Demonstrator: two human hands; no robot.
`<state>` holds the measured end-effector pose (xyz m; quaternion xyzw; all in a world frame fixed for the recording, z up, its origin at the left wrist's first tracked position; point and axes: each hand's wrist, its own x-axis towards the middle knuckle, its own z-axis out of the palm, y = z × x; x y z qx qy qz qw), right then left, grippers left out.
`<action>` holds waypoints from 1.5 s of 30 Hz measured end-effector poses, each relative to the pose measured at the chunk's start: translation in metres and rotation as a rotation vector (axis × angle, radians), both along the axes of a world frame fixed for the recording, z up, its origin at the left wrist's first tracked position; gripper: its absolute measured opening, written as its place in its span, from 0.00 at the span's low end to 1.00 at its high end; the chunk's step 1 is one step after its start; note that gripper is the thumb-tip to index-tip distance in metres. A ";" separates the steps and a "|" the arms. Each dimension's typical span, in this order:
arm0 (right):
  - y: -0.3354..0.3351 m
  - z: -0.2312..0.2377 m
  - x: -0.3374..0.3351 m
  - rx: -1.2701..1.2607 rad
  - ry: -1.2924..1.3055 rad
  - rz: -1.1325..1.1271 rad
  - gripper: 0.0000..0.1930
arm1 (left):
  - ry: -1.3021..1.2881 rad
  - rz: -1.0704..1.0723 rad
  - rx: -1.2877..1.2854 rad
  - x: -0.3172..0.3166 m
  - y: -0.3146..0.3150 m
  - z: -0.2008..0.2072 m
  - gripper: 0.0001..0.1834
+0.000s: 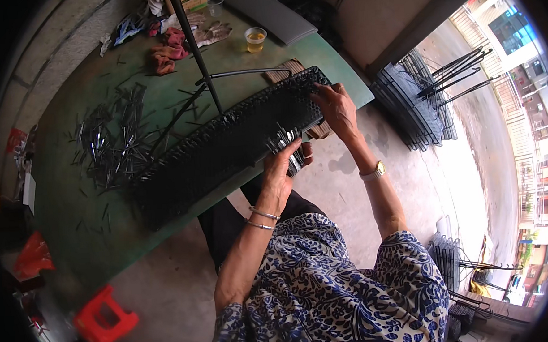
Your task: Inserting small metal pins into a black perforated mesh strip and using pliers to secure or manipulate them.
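Observation:
A long black mesh rack (235, 139) lies slantwise across the green table, with black strips lined up along its far edge. My left hand (279, 171) is closed around a bundle of short dark strips (285, 142), just off the rack's near edge. At the rack's right end, my right hand (339, 110) touches the mesh with its fingers bent and pressed together. What those fingertips hold, if anything, is hidden. Left of the rack spreads a loose heap of the same dark strips (114, 139).
Black rods (193, 48) stand up from behind the rack. Work gloves (171, 49) and a cup of yellow liquid (255, 40) sit at the back of the green table (86, 255). A red stool (105, 316) is at lower left. Stacked wire racks (410, 102) stand on the right.

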<state>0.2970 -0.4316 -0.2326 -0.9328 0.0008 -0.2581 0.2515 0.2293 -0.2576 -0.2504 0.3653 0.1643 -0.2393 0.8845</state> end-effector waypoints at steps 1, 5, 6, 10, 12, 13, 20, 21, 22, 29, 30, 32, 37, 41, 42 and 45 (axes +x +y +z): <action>0.004 0.013 -0.008 0.002 0.000 0.006 0.12 | 0.000 0.006 0.002 0.000 0.002 0.001 0.09; 0.017 0.047 -0.040 0.404 0.719 0.452 0.12 | -0.023 -0.017 -0.015 -0.002 0.008 -0.002 0.10; 0.020 0.048 -0.046 0.367 0.627 0.549 0.12 | -0.031 -0.034 -0.030 -0.001 0.008 -0.001 0.11; 0.015 0.035 -0.047 0.640 0.689 0.512 0.10 | -0.042 -0.049 0.015 -0.002 0.009 0.003 0.10; 0.015 0.031 -0.047 0.663 0.678 0.488 0.10 | -0.073 -0.075 0.051 -0.002 0.011 0.006 0.11; 0.016 0.030 -0.047 0.688 0.669 0.461 0.11 | -0.071 -0.073 0.052 -0.002 0.012 0.009 0.11; 0.020 0.027 -0.046 0.807 0.752 0.508 0.08 | -0.102 -0.122 0.177 -0.004 0.016 0.009 0.12; 0.019 0.027 -0.044 0.808 0.761 0.535 0.08 | -0.107 -0.112 0.202 -0.004 0.015 0.010 0.12; 0.018 0.026 -0.043 0.808 0.770 0.562 0.08 | -0.104 -0.113 0.202 -0.004 0.015 0.011 0.12; 0.015 0.029 -0.038 0.702 0.756 0.542 0.08 | -0.142 -0.157 0.197 0.002 0.021 0.012 0.13; 0.016 0.030 -0.039 0.731 0.756 0.540 0.08 | -0.157 -0.170 0.217 0.003 0.022 0.011 0.13; 0.017 0.030 -0.039 0.762 0.756 0.536 0.08 | -0.162 -0.176 0.218 0.006 0.023 0.007 0.14; 0.012 0.027 -0.035 0.676 0.714 0.558 0.05 | -0.176 -0.205 0.236 0.012 0.022 0.009 0.13; 0.010 0.032 -0.027 0.695 0.665 0.562 0.04 | -0.098 -0.138 0.152 0.016 0.019 0.000 0.13; 0.010 0.033 -0.025 0.608 0.482 0.453 0.04 | -0.053 -0.074 0.115 0.017 0.018 0.002 0.13; 0.008 0.030 -0.007 0.464 0.225 0.215 0.04 | -0.014 -0.076 0.095 0.012 0.021 0.007 0.13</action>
